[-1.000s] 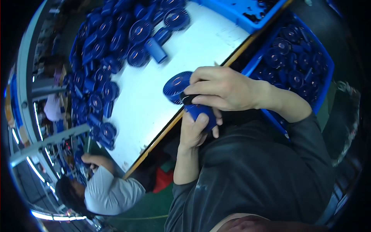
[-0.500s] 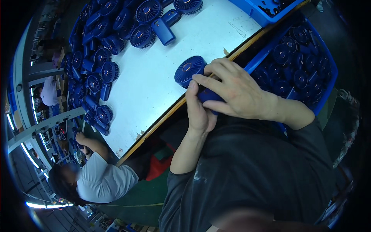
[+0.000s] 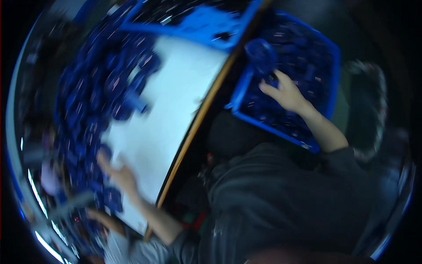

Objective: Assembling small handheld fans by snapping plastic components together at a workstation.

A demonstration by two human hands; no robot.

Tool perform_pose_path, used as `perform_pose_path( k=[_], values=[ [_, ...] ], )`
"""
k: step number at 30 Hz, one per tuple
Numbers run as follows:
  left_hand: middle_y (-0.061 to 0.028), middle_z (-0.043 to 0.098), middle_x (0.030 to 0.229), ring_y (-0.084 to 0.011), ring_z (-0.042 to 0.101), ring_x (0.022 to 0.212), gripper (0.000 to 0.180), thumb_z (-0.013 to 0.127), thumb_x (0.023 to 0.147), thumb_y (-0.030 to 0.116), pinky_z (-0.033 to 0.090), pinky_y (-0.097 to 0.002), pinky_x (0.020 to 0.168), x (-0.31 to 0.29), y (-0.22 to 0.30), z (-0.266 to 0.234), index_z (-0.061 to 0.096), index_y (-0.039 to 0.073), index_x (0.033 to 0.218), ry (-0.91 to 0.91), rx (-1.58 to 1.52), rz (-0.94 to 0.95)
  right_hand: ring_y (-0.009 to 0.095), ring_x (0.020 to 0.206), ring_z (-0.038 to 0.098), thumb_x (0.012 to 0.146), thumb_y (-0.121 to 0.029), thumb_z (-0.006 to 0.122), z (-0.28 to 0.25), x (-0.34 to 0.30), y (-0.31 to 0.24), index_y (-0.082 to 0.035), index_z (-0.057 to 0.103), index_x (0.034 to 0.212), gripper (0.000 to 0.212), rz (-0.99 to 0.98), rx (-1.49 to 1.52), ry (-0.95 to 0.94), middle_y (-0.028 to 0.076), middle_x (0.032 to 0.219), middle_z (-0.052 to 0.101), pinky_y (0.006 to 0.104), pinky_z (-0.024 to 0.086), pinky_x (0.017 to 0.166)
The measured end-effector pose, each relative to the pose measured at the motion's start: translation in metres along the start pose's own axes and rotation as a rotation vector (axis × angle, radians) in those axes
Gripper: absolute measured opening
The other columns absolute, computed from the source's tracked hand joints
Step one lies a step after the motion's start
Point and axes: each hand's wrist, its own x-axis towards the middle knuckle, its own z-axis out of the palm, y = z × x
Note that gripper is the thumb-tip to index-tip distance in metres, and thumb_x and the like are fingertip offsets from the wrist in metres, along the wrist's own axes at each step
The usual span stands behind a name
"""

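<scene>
My right hand (image 3: 288, 94) is over the blue bin at the right. It grips a dark blue handheld fan (image 3: 261, 56) near the bin's table-side edge; the fan's round head points away from me, and its lower end is hidden by the fingers. Across the white tabletop, my left hand (image 3: 121, 174) stretches to the edge of a heap of blue fans (image 3: 94, 97). Its thumb stands apart from its fingers, and the fingertips reach a fan (image 3: 104, 152) there. Motion blur smears both hands, so whether the left fingertips touch that fan is unclear.
The blue bin (image 3: 336, 83), full of fans, stands beside the table's wooden edge (image 3: 193, 123). A blue tray (image 3: 176, 31) with small dark parts sits at the table's far end. At lower left, another person's forearm (image 3: 105, 220) reaches toward the heap.
My hands, together on a fan at the table edge before, have separated. The right has carried a fan over the bin; the left has moved out to the heap. The view has turned.
</scene>
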Motion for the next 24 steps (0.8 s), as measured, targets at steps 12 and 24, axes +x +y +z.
perform_pose_path(
  k=[12, 24],
  values=[
    [-0.0297, 0.054, 0.122, -0.0442, 0.053, 0.112, 0.058, 0.058, 0.085, 0.023, 0.042, -0.0493, 0.101, 0.011, -0.119, 0.003, 0.053, -0.008, 0.133, -0.144, 0.447, -0.258, 0.046, 0.125, 0.051, 0.082, -0.026, 0.069, -0.226, 0.113, 0.173, 0.002, 0.050, 0.133, 0.062, 0.567, -0.784, 0.699, 0.032, 0.136, 0.046, 0.0481, 0.044, 0.105],
    [-0.0278, 0.059, 0.109, -0.0426, 0.055, 0.106, 0.049, 0.067, 0.077, 0.018, 0.044, -0.0488, 0.094, 0.015, -0.150, -0.002, 0.056, -0.011, 0.115, -0.149, 0.301, -0.275, 0.026, 0.087, 0.070, 0.083, -0.017, 0.068, -0.135, 0.120, 0.138, -0.001, 0.070, 0.103, 0.026, -0.074, -0.421, 0.706, 0.018, 0.092, 0.071, 0.0368, 0.055, 0.080]
  ],
)
